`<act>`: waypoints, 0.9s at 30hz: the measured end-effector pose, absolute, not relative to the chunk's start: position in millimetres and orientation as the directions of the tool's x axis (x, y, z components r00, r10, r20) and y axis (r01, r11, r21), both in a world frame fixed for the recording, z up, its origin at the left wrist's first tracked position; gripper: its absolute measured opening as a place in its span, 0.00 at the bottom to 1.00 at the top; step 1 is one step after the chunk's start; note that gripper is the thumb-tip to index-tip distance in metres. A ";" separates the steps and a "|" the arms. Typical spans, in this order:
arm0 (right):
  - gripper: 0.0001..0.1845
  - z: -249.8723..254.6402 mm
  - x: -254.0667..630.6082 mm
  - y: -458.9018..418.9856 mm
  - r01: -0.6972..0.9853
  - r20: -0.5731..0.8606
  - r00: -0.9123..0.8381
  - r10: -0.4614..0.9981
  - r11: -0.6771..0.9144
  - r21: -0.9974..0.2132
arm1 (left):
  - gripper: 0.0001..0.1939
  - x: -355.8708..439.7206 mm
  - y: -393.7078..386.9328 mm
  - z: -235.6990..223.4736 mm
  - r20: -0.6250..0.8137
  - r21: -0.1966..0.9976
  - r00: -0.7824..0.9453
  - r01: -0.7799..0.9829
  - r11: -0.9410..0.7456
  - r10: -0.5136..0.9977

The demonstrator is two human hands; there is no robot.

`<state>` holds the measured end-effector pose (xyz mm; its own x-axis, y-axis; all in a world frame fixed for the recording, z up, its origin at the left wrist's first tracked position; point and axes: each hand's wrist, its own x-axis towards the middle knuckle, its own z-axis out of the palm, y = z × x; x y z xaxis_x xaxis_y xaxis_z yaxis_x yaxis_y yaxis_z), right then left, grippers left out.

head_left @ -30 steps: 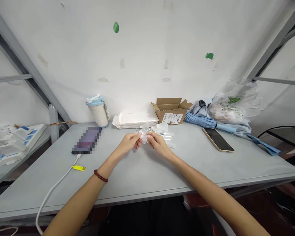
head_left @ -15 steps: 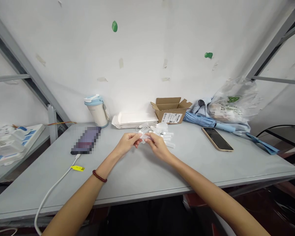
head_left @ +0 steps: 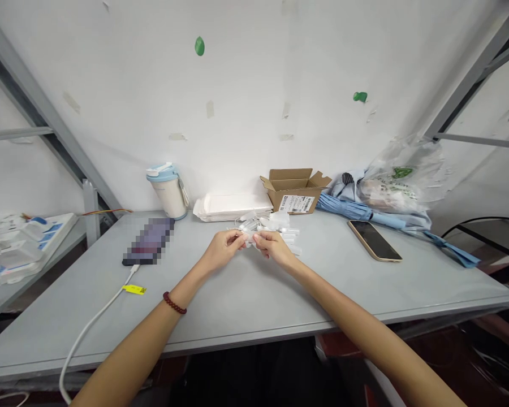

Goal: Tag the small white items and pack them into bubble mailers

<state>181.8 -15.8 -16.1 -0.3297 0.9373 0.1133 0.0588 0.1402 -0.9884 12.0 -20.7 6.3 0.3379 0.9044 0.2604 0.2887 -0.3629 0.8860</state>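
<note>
My left hand (head_left: 224, 249) and my right hand (head_left: 275, 247) meet near the middle of the grey table (head_left: 254, 299). Both pinch a small, clear plastic piece (head_left: 250, 237) between thumb and fingers; its kind is too small to make out, and the fingertips cover much of it. Right behind my hands lies a loose pile of clear plastic tubes and bits (head_left: 280, 221). A stack of flat white packets (head_left: 233, 207) lies behind the pile on the left, and an open cardboard box (head_left: 296, 192) stands behind it on the right.
A white cup with a blue lid (head_left: 168, 192) stands back left, near a pixelated phone (head_left: 149, 240) on a white cable (head_left: 95, 316). On the right are another phone (head_left: 375, 240), a folded blue umbrella (head_left: 348, 207) and a plastic bag (head_left: 402, 181). A wall rises behind.
The fingers of both hands have shifted around the clear plastic piece. My right fingers are now curled in more, and less of the piece shows. The things on the table stay put.
</note>
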 end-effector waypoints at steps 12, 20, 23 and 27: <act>0.15 -15.1 180.3 -17.9 0.333 0.319 -0.197 0.927 0.369 -0.868 | 0.20 16.5 -16.5 -1.1 0.081 0.964 0.264 0.226 -0.143 0.961; 0.16 -13.6 183.5 -13.5 0.203 0.238 -0.107 0.965 0.256 -0.945 | 0.21 8.3 -12.5 5.3 -0.033 0.996 0.067 0.080 0.027 0.997; 0.16 -12.0 183.6 -13.7 0.199 0.228 -0.100 0.969 0.244 -0.949 | 0.19 6.6 -12.8 6.8 -0.040 0.998 0.092 0.042 0.036 0.995; 0.16 -11.8 183.3 -14.9 0.205 0.228 -0.089 0.969 0.242 -0.948 | 0.18 6.2 -13.5 6.1 -0.072 0.997 0.124 0.000 0.072 0.990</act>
